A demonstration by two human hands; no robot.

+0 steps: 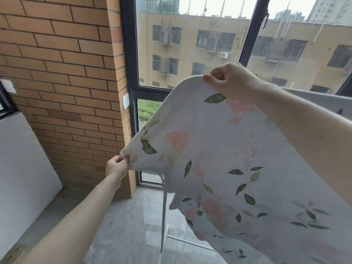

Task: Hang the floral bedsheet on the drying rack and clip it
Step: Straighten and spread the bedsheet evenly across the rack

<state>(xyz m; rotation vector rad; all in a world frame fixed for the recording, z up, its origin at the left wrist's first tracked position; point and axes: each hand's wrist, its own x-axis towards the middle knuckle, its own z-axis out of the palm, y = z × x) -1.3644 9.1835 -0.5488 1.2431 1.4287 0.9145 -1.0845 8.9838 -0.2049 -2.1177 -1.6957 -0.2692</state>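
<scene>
The floral bedsheet (pixel 228 159) is held up in the air by both hands, in front of a dark-framed window (pixel 131 54) and beside a brick wall (pixel 62 73). Its edge is stretched between the two hands and runs in a curve from lower left to upper right.

The left hand (pixel 116 167) is reached forward and low, with its fingers curled in. A corner of the sheet's edge is pinched between the thumb and the fingertips, and the cloth is bunched slightly at that point. Nothing else is held by this hand.

The right hand (pixel 231 81) is raised higher, against the window. Its fingers are folded closed over the upper edge of the sheet, which is gripped between the thumb and the side of the forefinger. The right forearm lies across the top of the fabric.

From the held edge, the sheet hangs down and to the right, filling the lower right of the view, with pink flower clusters and green leaves printed on a pale ground. Below and behind its lower fold, a white upright and base bar of the drying rack (pixel 164 210) are seen standing on the grey tiled floor (pixel 129 225). Whether the sheet touches the rack cannot be told.
</scene>
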